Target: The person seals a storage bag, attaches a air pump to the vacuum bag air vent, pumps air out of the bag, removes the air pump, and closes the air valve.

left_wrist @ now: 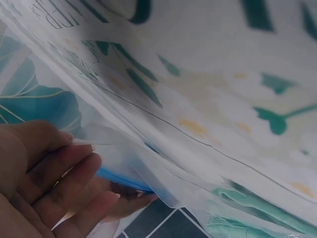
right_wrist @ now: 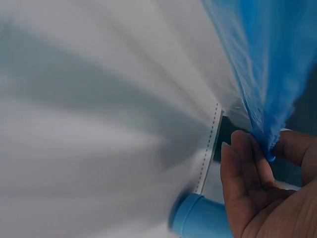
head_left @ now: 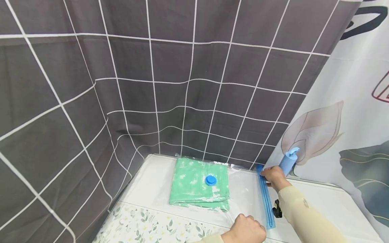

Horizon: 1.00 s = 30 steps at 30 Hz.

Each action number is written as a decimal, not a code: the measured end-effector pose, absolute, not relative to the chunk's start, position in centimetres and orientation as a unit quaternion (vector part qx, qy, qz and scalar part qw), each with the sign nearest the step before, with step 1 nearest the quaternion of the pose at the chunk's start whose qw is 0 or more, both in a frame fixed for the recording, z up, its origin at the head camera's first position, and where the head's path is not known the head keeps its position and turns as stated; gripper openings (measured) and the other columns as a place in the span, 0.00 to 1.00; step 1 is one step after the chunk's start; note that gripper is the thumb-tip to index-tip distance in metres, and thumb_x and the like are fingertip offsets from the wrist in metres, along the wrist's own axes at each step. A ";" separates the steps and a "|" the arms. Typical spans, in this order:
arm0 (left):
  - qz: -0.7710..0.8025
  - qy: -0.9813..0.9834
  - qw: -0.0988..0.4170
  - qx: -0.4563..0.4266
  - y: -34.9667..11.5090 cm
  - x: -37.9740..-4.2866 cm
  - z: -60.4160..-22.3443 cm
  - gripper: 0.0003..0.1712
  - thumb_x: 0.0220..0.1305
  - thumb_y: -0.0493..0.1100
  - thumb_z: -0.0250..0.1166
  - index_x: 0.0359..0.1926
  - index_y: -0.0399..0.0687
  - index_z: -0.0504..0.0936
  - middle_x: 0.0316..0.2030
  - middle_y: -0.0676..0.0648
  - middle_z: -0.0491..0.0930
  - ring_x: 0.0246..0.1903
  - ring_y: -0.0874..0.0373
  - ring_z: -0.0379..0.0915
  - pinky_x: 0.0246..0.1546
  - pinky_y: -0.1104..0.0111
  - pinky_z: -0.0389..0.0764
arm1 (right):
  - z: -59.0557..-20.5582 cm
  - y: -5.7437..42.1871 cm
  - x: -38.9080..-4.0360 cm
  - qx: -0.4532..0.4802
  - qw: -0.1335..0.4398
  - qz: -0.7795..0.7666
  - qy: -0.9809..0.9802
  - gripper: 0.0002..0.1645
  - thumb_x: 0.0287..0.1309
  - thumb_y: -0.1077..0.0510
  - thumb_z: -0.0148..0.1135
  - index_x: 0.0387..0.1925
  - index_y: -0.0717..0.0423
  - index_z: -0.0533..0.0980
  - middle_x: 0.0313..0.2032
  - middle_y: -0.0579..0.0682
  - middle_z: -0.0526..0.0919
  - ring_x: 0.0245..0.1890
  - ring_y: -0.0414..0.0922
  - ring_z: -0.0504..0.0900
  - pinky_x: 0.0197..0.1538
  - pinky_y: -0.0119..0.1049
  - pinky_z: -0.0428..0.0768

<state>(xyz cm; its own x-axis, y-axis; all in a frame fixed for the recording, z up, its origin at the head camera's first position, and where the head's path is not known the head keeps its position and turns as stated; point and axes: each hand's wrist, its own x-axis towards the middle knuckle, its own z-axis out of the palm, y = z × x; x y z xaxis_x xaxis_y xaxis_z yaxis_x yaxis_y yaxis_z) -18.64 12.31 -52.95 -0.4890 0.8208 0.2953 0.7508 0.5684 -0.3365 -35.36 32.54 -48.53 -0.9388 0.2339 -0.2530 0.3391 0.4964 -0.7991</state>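
A clear plastic vacuum storage bag [head_left: 243, 189] lies on the white table with a folded green cloth [head_left: 194, 185] inside. Its round blue valve [head_left: 211, 180] sits over the cloth, and a blue zip strip [head_left: 266, 199] runs along the right end. At the strip's far end my right hand [head_left: 275, 177] pinches the blue edge [right_wrist: 272, 99] between thumb and fingers. My left hand [head_left: 247, 229] is by the near corner of that end. In the left wrist view, its thumb and forefinger pinch the clear plastic edge [left_wrist: 114, 139], the other fingers loosely spread.
A light blue cylinder [head_left: 287, 163] stands behind my right hand, against a white patterned curtain [head_left: 322, 135]. A dark grid-patterned curtain [head_left: 170, 94] hangs behind and to the left. Floral cloth [head_left: 136, 222] covers the near part of the table. Something small and black [head_left: 277, 209] is beside the right sleeve.
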 end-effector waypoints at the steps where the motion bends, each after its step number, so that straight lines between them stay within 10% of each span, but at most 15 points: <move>1: 0.084 -0.859 0.217 -0.457 12.3 -18.6 -52.9 0.16 0.70 0.59 0.74 0.23 0.73 0.87 0.18 0.67 0.81 0.18 0.72 0.67 0.12 0.74 0.69 | -48.4 32.4 -35.5 0.166 0.051 -0.470 0.865 0.09 0.77 0.67 0.60 0.44 0.74 0.76 0.37 0.59 0.81 0.40 0.52 0.85 0.54 0.60 0.96; 7: 0.081 -0.874 0.157 -0.453 12.4 -18.4 -52.9 0.17 0.71 0.60 0.73 0.22 0.76 0.87 0.19 0.69 0.81 0.19 0.71 0.68 0.13 0.72 0.69 | -47.7 32.0 -36.3 0.165 0.025 -0.453 0.876 0.18 0.76 0.67 0.62 0.27 0.57 0.71 0.29 0.51 0.74 0.33 0.47 0.78 0.40 0.46 0.94; 14: 0.056 -0.898 0.027 -0.436 12.8 -18.4 -52.7 0.16 0.75 0.66 0.70 0.27 0.78 0.89 0.23 0.69 0.84 0.24 0.72 0.73 0.19 0.72 0.74 | -47.8 32.3 -37.3 0.179 -0.019 -0.409 0.894 0.08 0.71 0.66 0.64 0.35 0.66 0.75 0.30 0.57 0.78 0.28 0.48 0.78 0.27 0.36 0.85; 22: 0.079 -0.903 0.081 -0.414 12.9 -18.2 -52.8 0.15 0.73 0.64 0.71 0.25 0.79 0.88 0.22 0.69 0.84 0.22 0.70 0.71 0.16 0.69 0.74 | -47.9 31.7 -38.0 0.155 -0.013 -0.385 0.910 0.10 0.73 0.61 0.64 0.37 0.67 0.76 0.32 0.59 0.79 0.26 0.46 0.80 0.28 0.37 0.89; 30: 0.089 -0.889 0.152 -0.423 12.4 -17.8 -52.6 0.15 0.73 0.58 0.73 0.25 0.73 0.87 0.20 0.67 0.83 0.19 0.70 0.70 0.13 0.71 0.73 | -47.1 31.3 -36.2 0.125 0.017 -0.325 0.937 0.37 0.73 0.56 0.63 0.68 0.84 0.68 0.58 0.81 0.81 0.35 0.55 0.88 0.33 0.41 0.93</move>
